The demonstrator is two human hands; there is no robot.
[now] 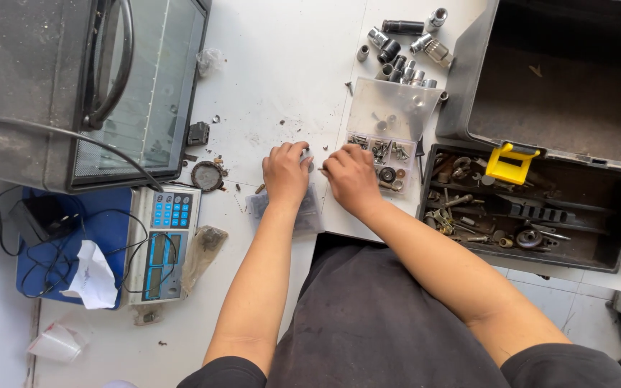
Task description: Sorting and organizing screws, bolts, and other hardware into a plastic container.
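Note:
My left hand (285,172) and my right hand (352,177) lie close together on the white table (289,65), fingers curled. Between their fingertips sits a small metal part (312,159), pinched by both hands; its exact shape is too small to tell. Under my left wrist lies a clear plastic bag (309,215) with small parts. Just right of my right hand is a clear compartment box (382,154) holding screws and washers, its lid (391,108) flipped up behind it.
An open black toolbox (540,208) with a yellow latch fills the right side. Several metal sockets (404,50) lie at the back. A small oven (80,86) stands at left, a weighing scale (163,237) and cables in front of it, and a round part (207,175) nearby.

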